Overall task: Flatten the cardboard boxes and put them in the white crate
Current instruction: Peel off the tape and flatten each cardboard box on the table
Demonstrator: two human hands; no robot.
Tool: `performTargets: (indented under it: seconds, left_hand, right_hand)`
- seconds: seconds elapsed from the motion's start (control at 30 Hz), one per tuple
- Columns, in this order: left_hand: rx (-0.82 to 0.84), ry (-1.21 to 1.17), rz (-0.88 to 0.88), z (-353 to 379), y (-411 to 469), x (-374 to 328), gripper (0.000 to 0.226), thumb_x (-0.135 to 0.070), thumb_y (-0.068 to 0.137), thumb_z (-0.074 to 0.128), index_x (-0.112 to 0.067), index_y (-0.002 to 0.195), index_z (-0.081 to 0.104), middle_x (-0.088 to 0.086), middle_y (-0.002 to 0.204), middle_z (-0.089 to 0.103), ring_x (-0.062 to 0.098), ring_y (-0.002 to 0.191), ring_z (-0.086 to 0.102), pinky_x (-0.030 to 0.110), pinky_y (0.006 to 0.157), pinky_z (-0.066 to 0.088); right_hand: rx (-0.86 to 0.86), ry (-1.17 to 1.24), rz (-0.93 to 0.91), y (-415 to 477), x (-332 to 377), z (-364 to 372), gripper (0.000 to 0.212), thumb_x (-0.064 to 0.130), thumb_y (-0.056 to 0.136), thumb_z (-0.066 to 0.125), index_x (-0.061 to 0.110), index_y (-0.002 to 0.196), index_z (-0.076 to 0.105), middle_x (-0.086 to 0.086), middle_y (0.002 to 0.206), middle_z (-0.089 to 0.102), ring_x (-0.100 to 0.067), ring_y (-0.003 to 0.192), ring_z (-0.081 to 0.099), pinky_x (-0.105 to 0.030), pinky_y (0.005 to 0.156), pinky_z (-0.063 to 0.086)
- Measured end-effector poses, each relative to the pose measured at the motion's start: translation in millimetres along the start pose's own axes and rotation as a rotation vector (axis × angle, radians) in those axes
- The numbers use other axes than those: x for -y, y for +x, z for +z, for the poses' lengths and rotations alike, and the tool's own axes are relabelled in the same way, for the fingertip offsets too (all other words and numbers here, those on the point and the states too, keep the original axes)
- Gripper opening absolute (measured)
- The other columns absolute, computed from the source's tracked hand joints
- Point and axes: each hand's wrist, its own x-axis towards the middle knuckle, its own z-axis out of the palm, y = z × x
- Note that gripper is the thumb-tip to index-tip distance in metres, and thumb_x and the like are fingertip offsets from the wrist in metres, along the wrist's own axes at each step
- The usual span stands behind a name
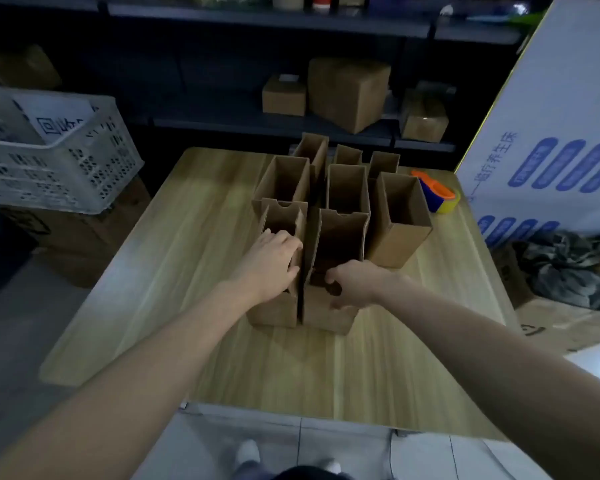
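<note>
Eight open boxes (347, 190) are counted, stood upright in one tight cluster on the table (187, 271). The two nearest are held, one by each hand.

The left box (274, 311) is gripped by the left hand (272, 259). The fingers are bent over the top of its right wall, and the thumb is pressed against that wall lower down. The right box (340, 237) is set touching the left box. It is held by the right hand (355, 284), whose fingers are curled tightly over the near rim. The fingertips are hidden inside the box.

Just beyond the hands three boxes are lined up in a row. Three more are seen behind those.

One tape dispenser (435, 194) is laid on the table beyond and to the right of the right hand, just beside the rightmost box of the middle row.

One white crate (59, 168) is placed well to the left of the left hand, off the table. A printed sheet (58, 123) is seen inside it.

Far beyond both hands, three closed parcels (349, 93) are counted on a dark shelf (222, 123). Well to the right of the right hand, one large white carton (551, 109) with blue print is stood beside the table.
</note>
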Motion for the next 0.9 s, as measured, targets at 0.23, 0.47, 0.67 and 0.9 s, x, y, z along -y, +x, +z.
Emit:
performTargets:
  seconds: [0.23, 0.47, 0.67, 0.9]
  left_hand:
    - [0.048, 0.041, 0.115, 4, 3, 20, 0.045, -0.026, 0.094, 0.053, -0.019, 0.137, 0.042, 0.002, 0.14, 0.044, 0.015, 0.134, 0.037, 0.032, 0.118, 0.009]
    - [0.062, 0.024, 0.199, 1, -2, 37, 0.042, -0.024, 0.093, 0.054, -0.019, 0.134, 0.045, 0.001, 0.136, 0.047, 0.014, 0.131, 0.04, 0.031, 0.117, 0.008]
    - [0.021, -0.074, 0.16, -19, -2, 18, 0.048, -0.039, 0.09, 0.057, -0.022, 0.134, 0.045, -0.004, 0.138, 0.045, 0.015, 0.13, 0.039, 0.037, 0.115, 0.02]
    - [0.148, -0.338, 0.104, -29, -5, -24, 0.104, -0.054, 0.068, 0.075, -0.037, 0.146, 0.01, -0.012, 0.151, 0.018, 0.021, 0.139, 0.02, 0.048, 0.113, 0.027]
  right_hand:
    - [0.048, -0.005, 0.134, 9, 17, 2, 0.056, 0.034, 0.086, 0.068, 0.017, 0.136, 0.048, -0.005, 0.125, 0.059, -0.023, 0.11, 0.059, -0.032, 0.089, 0.052]
    - [-0.09, 0.091, 0.283, 15, 27, 22, 0.021, 0.012, 0.091, 0.057, 0.018, 0.11, 0.065, 0.001, 0.091, 0.063, -0.015, 0.082, 0.061, -0.026, 0.071, 0.05]
    - [-0.297, 0.449, 0.299, -13, -6, -31, 0.011, 0.017, 0.091, 0.058, 0.019, 0.101, 0.061, 0.002, 0.093, 0.06, -0.015, 0.092, 0.059, -0.022, 0.071, 0.042]
    - [-0.446, 1.001, 0.411, -59, -57, -62, 0.012, 0.02, 0.096, 0.054, 0.018, 0.105, 0.061, -0.001, 0.103, 0.061, -0.019, 0.099, 0.058, -0.038, 0.091, 0.046]
